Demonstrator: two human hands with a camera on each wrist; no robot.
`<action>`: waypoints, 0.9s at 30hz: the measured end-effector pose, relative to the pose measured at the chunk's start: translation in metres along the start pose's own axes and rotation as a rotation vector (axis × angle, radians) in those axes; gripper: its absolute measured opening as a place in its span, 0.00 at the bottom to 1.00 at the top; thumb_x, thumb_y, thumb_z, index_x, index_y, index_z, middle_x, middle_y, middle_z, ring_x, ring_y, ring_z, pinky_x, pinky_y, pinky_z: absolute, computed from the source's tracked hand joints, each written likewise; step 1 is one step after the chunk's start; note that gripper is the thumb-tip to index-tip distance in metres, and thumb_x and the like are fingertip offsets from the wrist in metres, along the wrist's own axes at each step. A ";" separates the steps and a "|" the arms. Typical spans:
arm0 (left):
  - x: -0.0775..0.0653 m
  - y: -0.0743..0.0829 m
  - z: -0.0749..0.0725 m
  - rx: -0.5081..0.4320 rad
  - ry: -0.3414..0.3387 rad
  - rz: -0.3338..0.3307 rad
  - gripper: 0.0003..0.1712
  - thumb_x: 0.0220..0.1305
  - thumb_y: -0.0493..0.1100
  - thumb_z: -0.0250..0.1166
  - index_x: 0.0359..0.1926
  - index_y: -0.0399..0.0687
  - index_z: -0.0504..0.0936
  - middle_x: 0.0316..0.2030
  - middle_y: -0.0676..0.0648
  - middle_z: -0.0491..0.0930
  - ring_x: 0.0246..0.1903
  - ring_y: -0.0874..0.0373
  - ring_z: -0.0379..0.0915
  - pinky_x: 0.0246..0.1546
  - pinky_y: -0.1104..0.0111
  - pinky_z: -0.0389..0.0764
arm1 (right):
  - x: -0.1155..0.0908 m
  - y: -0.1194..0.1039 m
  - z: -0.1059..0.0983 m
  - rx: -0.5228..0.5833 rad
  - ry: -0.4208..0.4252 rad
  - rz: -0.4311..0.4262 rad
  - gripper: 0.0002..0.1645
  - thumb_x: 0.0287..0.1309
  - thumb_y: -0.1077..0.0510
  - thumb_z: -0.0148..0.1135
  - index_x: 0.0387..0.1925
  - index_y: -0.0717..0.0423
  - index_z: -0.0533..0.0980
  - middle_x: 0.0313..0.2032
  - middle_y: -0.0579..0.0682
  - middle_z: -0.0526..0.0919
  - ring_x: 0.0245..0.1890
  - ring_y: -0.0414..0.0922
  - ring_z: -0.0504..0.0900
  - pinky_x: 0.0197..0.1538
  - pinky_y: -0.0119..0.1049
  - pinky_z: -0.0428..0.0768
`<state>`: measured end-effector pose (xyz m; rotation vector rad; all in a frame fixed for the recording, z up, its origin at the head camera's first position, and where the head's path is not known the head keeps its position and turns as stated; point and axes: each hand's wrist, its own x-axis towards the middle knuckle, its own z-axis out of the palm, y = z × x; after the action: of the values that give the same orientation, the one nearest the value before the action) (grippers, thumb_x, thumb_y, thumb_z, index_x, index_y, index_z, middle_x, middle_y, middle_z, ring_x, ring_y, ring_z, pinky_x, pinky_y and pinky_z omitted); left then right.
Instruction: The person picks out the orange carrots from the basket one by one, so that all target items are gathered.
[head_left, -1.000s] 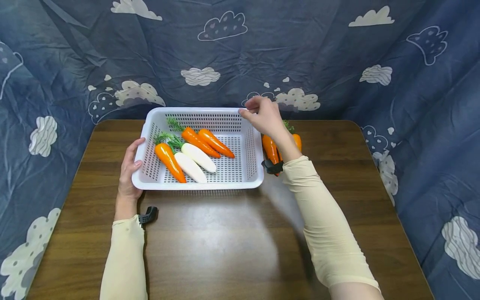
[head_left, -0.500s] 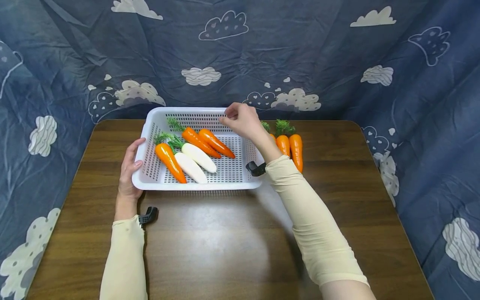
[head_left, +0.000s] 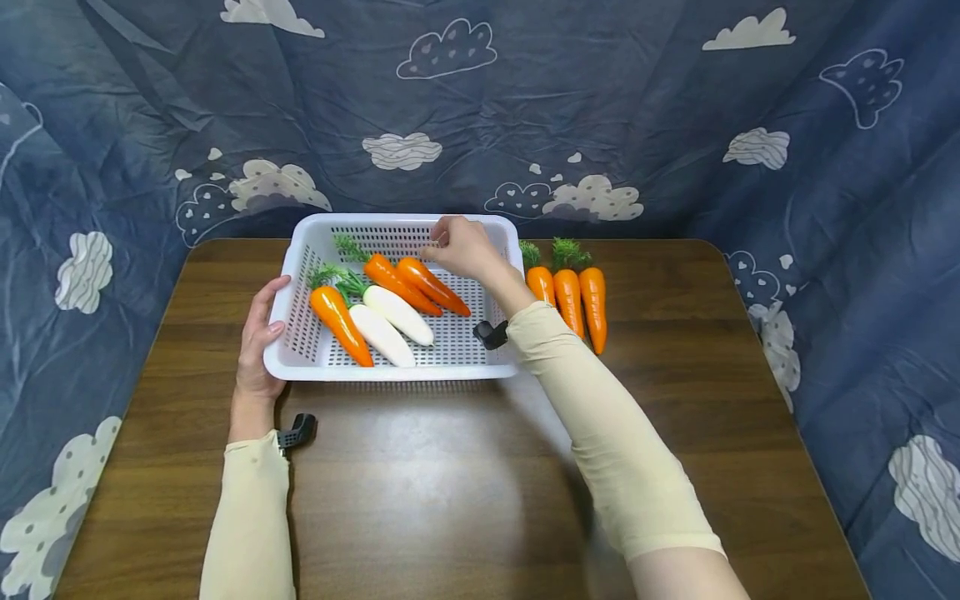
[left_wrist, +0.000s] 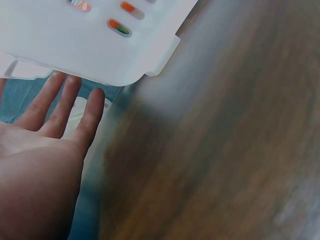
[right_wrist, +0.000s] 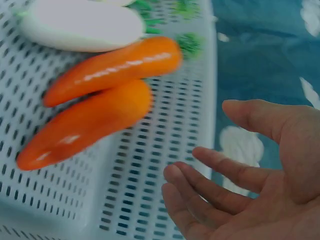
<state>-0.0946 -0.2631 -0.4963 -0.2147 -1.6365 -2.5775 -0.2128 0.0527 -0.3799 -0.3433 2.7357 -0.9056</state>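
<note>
A white perforated plastic basket (head_left: 397,374) stands on the wooden table. In it lie three orange carrots, the leftmost carrot (head_left: 341,325) beside two white radishes (head_left: 397,315) with green tops. My left hand (head_left: 258,342) rests against the basket's left side; in the left wrist view its fingers (left_wrist: 91,117) are extended at the basket's edge. My right hand (head_left: 465,248) is over the back of the basket, above the rightmost carrot (right_wrist: 85,125) inside. Its fingers are loosely bent with nothing between them, apart from the carrots in the right wrist view.
Three carrots with leafy tops lie side by side on the table right of the basket, the outermost carrot (head_left: 594,308) being fully visible. The right forearm partly covers the others. A blue cloud-print curtain (head_left: 420,108) hangs behind the table (head_left: 420,483).
My right hand has moved left from the basket's right rim to over its inside, uncovering the carrots on the table. The left hand and basket have stayed put.
</note>
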 end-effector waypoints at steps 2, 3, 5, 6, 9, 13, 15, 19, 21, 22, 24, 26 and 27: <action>-0.001 0.000 -0.001 -0.002 0.004 0.000 0.38 0.61 0.39 0.47 0.75 0.51 0.69 0.78 0.44 0.57 0.68 0.43 0.59 0.59 0.59 0.78 | 0.003 -0.002 0.007 -0.021 -0.032 -0.002 0.25 0.69 0.48 0.67 0.59 0.60 0.80 0.55 0.57 0.85 0.55 0.53 0.80 0.58 0.45 0.80; -0.002 -0.001 -0.001 0.000 0.005 0.001 0.38 0.61 0.39 0.47 0.75 0.51 0.69 0.78 0.44 0.57 0.68 0.43 0.59 0.59 0.60 0.79 | 0.004 -0.003 0.010 -0.032 -0.046 -0.005 0.25 0.70 0.48 0.67 0.60 0.60 0.80 0.56 0.57 0.85 0.56 0.53 0.80 0.59 0.45 0.80; -0.003 -0.001 -0.001 -0.001 0.006 -0.003 0.38 0.61 0.39 0.47 0.75 0.52 0.69 0.78 0.44 0.57 0.68 0.44 0.60 0.59 0.60 0.79 | 0.006 -0.006 0.014 -0.050 -0.063 0.002 0.26 0.70 0.48 0.67 0.60 0.60 0.79 0.58 0.57 0.84 0.57 0.52 0.79 0.60 0.45 0.79; -0.003 -0.001 -0.002 -0.002 0.007 -0.006 0.38 0.61 0.39 0.47 0.75 0.52 0.69 0.78 0.44 0.57 0.67 0.44 0.60 0.59 0.60 0.79 | 0.007 -0.006 0.016 -0.054 -0.069 0.012 0.26 0.70 0.48 0.67 0.61 0.60 0.79 0.59 0.57 0.84 0.58 0.52 0.79 0.61 0.45 0.79; -0.003 -0.002 -0.003 -0.003 0.012 -0.008 0.39 0.61 0.39 0.47 0.75 0.52 0.69 0.78 0.44 0.57 0.68 0.43 0.60 0.59 0.60 0.79 | 0.009 -0.009 0.019 -0.053 -0.074 0.024 0.27 0.69 0.47 0.68 0.61 0.60 0.79 0.57 0.56 0.84 0.58 0.51 0.78 0.63 0.45 0.78; -0.003 -0.001 -0.004 -0.014 0.018 0.002 0.39 0.60 0.39 0.48 0.75 0.52 0.70 0.79 0.44 0.57 0.68 0.43 0.59 0.59 0.59 0.79 | 0.014 -0.014 0.021 -0.064 -0.081 0.006 0.27 0.69 0.47 0.69 0.60 0.60 0.79 0.55 0.56 0.85 0.56 0.51 0.79 0.62 0.44 0.78; -0.002 -0.001 -0.004 -0.017 0.013 0.003 0.38 0.61 0.39 0.48 0.75 0.52 0.70 0.79 0.44 0.57 0.68 0.43 0.59 0.59 0.59 0.79 | 0.016 -0.017 0.022 -0.074 -0.083 -0.009 0.26 0.68 0.47 0.70 0.58 0.60 0.79 0.56 0.56 0.85 0.54 0.50 0.80 0.60 0.44 0.79; -0.002 -0.001 -0.004 -0.016 -0.001 -0.001 0.38 0.62 0.39 0.47 0.75 0.53 0.69 0.79 0.44 0.56 0.69 0.43 0.58 0.60 0.59 0.78 | 0.020 -0.021 0.027 -0.093 -0.083 -0.042 0.24 0.67 0.47 0.71 0.54 0.60 0.80 0.52 0.55 0.85 0.49 0.49 0.80 0.56 0.41 0.79; -0.002 -0.001 -0.003 -0.010 -0.001 -0.001 0.38 0.62 0.39 0.47 0.75 0.53 0.70 0.78 0.44 0.56 0.69 0.43 0.58 0.60 0.59 0.78 | 0.022 -0.021 0.031 -0.107 -0.086 -0.050 0.22 0.67 0.47 0.70 0.52 0.60 0.80 0.50 0.55 0.85 0.47 0.48 0.80 0.54 0.40 0.79; -0.002 -0.001 -0.002 -0.004 0.000 0.000 0.38 0.62 0.39 0.47 0.75 0.54 0.70 0.78 0.44 0.57 0.69 0.43 0.58 0.60 0.59 0.78 | 0.023 -0.022 0.033 -0.117 -0.088 -0.048 0.22 0.67 0.47 0.70 0.51 0.60 0.81 0.50 0.54 0.84 0.47 0.48 0.79 0.54 0.40 0.79; -0.001 -0.001 -0.002 0.002 0.000 -0.003 0.38 0.61 0.39 0.47 0.75 0.54 0.70 0.78 0.44 0.57 0.69 0.43 0.58 0.60 0.59 0.78 | 0.024 -0.023 0.035 -0.130 -0.096 -0.033 0.23 0.67 0.47 0.70 0.50 0.61 0.81 0.49 0.54 0.83 0.48 0.49 0.78 0.53 0.41 0.78; 0.000 -0.001 -0.002 0.006 0.004 -0.007 0.38 0.61 0.39 0.47 0.75 0.54 0.70 0.78 0.44 0.57 0.69 0.43 0.58 0.60 0.59 0.78 | 0.024 -0.024 0.038 -0.145 -0.105 -0.022 0.24 0.67 0.46 0.70 0.51 0.61 0.81 0.49 0.55 0.82 0.49 0.50 0.78 0.54 0.42 0.78; 0.000 -0.001 -0.002 0.010 0.005 -0.009 0.38 0.62 0.39 0.47 0.75 0.54 0.70 0.78 0.45 0.57 0.69 0.43 0.58 0.60 0.59 0.78 | 0.024 -0.025 0.039 -0.148 -0.107 -0.013 0.24 0.67 0.45 0.70 0.51 0.62 0.81 0.49 0.55 0.82 0.50 0.51 0.79 0.54 0.43 0.79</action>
<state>-0.0952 -0.2643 -0.4978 -0.2010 -1.6520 -2.5742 -0.2207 0.0047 -0.3988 -0.4247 2.7096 -0.6692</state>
